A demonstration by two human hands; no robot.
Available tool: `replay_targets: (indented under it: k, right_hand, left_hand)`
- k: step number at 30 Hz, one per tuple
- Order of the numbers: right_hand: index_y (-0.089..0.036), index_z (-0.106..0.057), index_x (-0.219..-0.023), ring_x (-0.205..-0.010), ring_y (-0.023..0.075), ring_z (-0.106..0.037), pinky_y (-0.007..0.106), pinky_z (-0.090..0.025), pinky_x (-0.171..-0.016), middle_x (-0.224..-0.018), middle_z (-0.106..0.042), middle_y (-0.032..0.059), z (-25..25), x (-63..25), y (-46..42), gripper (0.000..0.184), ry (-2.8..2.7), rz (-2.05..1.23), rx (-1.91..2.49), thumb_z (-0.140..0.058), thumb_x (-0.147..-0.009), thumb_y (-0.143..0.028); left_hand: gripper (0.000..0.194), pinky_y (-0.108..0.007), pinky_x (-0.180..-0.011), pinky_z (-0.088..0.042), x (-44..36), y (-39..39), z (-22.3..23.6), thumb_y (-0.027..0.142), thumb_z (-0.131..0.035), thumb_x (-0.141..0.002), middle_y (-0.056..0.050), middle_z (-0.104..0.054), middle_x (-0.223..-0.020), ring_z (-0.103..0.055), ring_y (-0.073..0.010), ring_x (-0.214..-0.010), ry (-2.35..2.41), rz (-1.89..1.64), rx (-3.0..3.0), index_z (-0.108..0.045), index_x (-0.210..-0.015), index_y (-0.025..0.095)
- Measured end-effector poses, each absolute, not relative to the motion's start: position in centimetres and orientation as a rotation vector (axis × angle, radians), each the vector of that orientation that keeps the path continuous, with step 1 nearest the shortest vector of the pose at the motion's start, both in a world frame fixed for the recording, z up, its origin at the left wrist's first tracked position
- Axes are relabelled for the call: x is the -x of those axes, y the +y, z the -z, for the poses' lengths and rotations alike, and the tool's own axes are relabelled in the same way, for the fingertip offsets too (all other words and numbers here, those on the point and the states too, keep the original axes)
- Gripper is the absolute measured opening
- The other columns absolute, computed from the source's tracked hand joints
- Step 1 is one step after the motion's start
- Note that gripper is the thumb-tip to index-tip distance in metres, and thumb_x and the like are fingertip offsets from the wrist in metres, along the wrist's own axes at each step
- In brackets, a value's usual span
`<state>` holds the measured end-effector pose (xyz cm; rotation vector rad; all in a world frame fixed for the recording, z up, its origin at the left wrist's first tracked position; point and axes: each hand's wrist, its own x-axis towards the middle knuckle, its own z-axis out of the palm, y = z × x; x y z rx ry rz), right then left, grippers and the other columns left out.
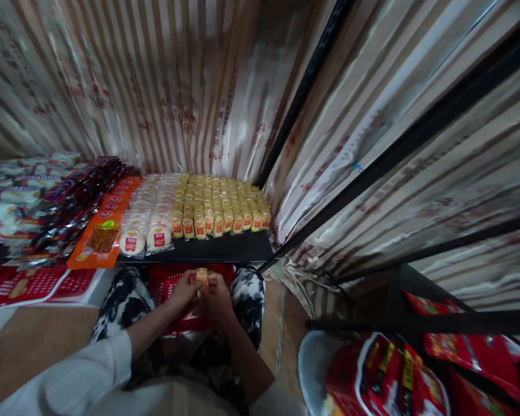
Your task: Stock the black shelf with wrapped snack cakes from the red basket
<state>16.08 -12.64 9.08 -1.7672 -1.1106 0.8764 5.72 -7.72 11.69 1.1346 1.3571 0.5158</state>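
My left hand [182, 292] and my right hand [219, 296] meet in front of my knees, both closed on one small yellow snack packet [201, 278]. They hover over a red plastic basket [164, 278] between my legs, just below the front edge of a low black shelf [225, 248]. On that shelf stand rows of several matching yellow packets [219, 205], with pale wrapped buns [149, 222] lined up to their left.
Orange packs [106, 222] and dark red packs [80, 202] fill the shelf's left part, with more packets [13, 196] beyond. Red bags [385, 375] sit at lower right beside a black rack frame [416, 323]. Striped foil sheeting [177, 86] covers the walls.
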Motion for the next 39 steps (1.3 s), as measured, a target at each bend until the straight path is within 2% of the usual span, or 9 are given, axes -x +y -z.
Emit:
replay_targets:
  k: [4, 14, 19, 23, 27, 31, 39]
  right_hand:
    - [-0.021, -0.049, -0.094, -0.074, 0.0147, -0.063, 0.029, -0.052, -0.070, -0.093, -0.063, 0.0030, -10.6, -18.0, -12.2, 0.022, -1.037, -0.846, 1.689, -0.055, -0.073, -0.022]
    - [-0.021, -0.049, -0.101, -0.079, 0.0152, -0.060, 0.031, -0.052, -0.073, -0.096, -0.061, 0.0042, -13.3, -23.4, -9.9, 0.027, -0.993, -0.577, 1.676, -0.055, -0.075, -0.023]
    - [-0.019, -0.049, -0.102, -0.084, 0.0165, -0.059, 0.033, -0.050, -0.078, -0.099, -0.058, 0.0065, -13.6, -26.2, -8.7, 0.026, -0.978, -0.418, 1.747, -0.051, -0.076, -0.021]
    - [-0.015, -0.050, -0.108, -0.100, 0.0210, -0.054, 0.040, -0.045, -0.090, -0.106, -0.057, 0.0115, -13.7, -28.0, -8.1, 0.031, -0.982, -0.177, 1.847, -0.048, -0.077, -0.018]
    - [-0.011, -0.048, -0.119, -0.122, 0.0235, -0.040, 0.045, -0.035, -0.101, -0.127, -0.049, 0.0166, -13.5, -29.4, -7.7, 0.040, -1.030, 0.036, 1.879, -0.043, -0.080, -0.016]
    - [-0.009, -0.041, -0.129, -0.130, 0.0219, -0.033, 0.044, -0.033, -0.104, -0.138, -0.040, 0.0171, -12.4, -30.2, -7.3, 0.047, -1.088, 0.037, 1.845, -0.039, -0.082, -0.016]
    - [-0.010, -0.034, -0.136, -0.133, 0.0205, -0.031, 0.042, -0.034, -0.106, -0.141, -0.037, 0.0166, -10.3, -31.6, -6.2, 0.052, -0.997, -0.083, 1.808, -0.037, -0.085, -0.018]
  left_hand:
    - [0.017, -0.016, -0.041, -0.039, -7.8, -6.8, -14.9, 0.012, -0.057, -0.069, 0.008, -0.049, -0.053, -0.048, -0.0067, -0.044, 1.245, -0.617, -1.118, -0.053, -0.084, 0.015]
    - [0.020, -0.014, -0.044, -0.042, -14.5, -3.5, -17.7, 0.005, -0.056, -0.069, 0.006, -0.053, -0.063, -0.051, -0.0056, -0.049, 1.104, -0.662, -1.146, -0.055, -0.086, 0.015]
    - [0.024, -0.016, -0.053, -0.044, -18.4, -2.0, -17.3, 0.001, -0.054, -0.069, 0.003, -0.058, -0.068, -0.055, -0.0072, -0.058, 1.088, -0.703, -1.256, -0.056, -0.088, 0.015]
    - [0.025, -0.018, -0.060, -0.046, -21.8, -1.0, -15.9, 0.002, -0.055, -0.070, 0.003, -0.058, -0.070, -0.056, -0.0074, -0.062, 1.126, -0.740, -1.429, -0.056, -0.090, 0.017]
    - [0.024, -0.022, -0.066, -0.047, -24.9, 0.1, -15.0, 0.008, -0.059, -0.070, 0.001, -0.055, -0.079, -0.054, -0.0081, -0.064, 1.166, -0.794, -1.662, -0.057, -0.093, 0.017]
    - [0.023, -0.025, -0.072, -0.046, -27.2, 1.0, -15.3, 0.010, -0.058, -0.072, 0.000, -0.052, -0.079, -0.053, -0.0113, -0.072, 1.185, -0.821, -1.827, -0.057, -0.093, 0.017]
    - [0.019, -0.027, -0.078, -0.045, -29.5, 1.4, -15.7, 0.015, -0.058, -0.075, -0.002, -0.057, -0.087, -0.055, -0.0149, -0.082, 1.285, -0.707, -1.970, -0.057, -0.093, 0.020]
